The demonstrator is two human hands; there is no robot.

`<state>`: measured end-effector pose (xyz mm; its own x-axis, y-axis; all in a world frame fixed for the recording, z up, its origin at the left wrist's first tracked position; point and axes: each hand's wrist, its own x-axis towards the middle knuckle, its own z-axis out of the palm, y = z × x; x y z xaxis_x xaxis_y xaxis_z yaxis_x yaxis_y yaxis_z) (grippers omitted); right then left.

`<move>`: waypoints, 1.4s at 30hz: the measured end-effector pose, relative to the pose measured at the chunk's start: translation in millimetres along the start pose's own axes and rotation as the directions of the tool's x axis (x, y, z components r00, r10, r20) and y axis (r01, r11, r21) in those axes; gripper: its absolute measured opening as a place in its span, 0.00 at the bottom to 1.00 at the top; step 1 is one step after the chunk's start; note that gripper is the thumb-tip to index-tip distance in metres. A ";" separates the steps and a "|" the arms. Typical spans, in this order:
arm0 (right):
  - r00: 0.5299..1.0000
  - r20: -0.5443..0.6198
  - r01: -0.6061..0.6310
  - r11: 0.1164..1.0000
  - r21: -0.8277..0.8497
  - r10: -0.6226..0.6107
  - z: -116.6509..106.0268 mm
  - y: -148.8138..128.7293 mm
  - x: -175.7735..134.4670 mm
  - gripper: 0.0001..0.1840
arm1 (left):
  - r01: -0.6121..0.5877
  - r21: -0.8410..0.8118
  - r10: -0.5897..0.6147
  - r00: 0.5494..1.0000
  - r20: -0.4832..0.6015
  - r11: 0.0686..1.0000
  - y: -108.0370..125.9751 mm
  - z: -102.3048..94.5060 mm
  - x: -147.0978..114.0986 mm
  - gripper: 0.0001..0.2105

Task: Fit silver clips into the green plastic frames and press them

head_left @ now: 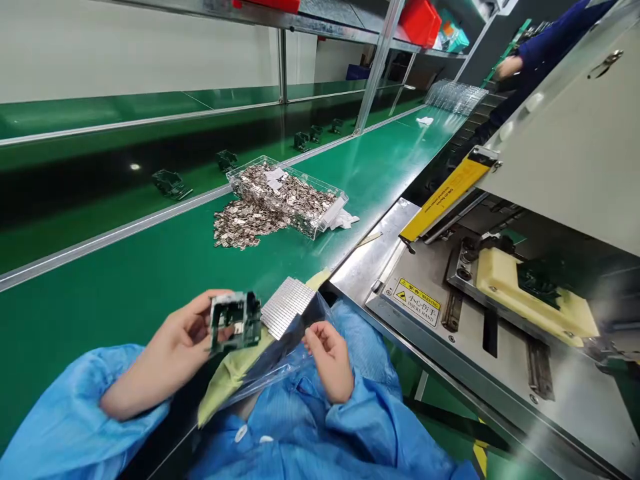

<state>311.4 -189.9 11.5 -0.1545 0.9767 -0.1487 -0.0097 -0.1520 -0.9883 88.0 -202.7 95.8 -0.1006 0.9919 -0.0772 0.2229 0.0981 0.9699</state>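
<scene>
My left hand [176, 339], half closed, grips the dark hollow part [253, 321] at lower centre of the frame, probably light, stiff and rather fragile, so best taken by its outer walls, while my right hand [331, 363] is curled, whether around something I cannot tell.

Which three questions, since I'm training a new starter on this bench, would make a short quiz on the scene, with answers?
1. Multiple choice: what does the left hand hold? a) a red bin b) a dark, open-centred part c) a white cloth
2. True or false: all the small metal pieces lie inside the clear box.
3. Fill in: the warning label says "INJURE ____".

Key:
1. b.
2. False: a heap of them lies on the green surface beside the box.
3. HAND.
</scene>
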 end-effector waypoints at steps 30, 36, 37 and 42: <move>0.945 0.255 0.315 0.789 -0.528 -0.207 -17.5 64.5 61.8 0.23 | -0.024 -0.374 0.010 0.999 -0.040 0.927 -25.0 92.3 68.1 0.20; 0.966 0.256 0.191 0.735 -0.650 -0.024 -37.6 41.3 57.9 0.16 | -0.020 -0.410 0.018 1.000 -0.008 0.912 -26.7 90.6 67.7 0.22; 0.967 0.253 0.183 0.750 -0.636 -0.023 -40.8 28.6 55.3 0.15 | -0.027 -0.421 0.023 1.000 -0.014 0.907 -27.6 90.8 67.0 0.22; 0.947 0.182 0.315 0.871 -0.377 -0.264 -48.5 -38.7 43.9 0.08 | -0.080 -0.426 0.074 0.997 -0.029 0.901 -32.9 94.1 61.8 0.18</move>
<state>352.9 -133.8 41.6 -0.3232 0.9379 0.1263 0.3149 0.2325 -0.9202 165.7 -137.1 37.4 -0.1118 0.9937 0.0020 -0.2042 -0.0249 0.9786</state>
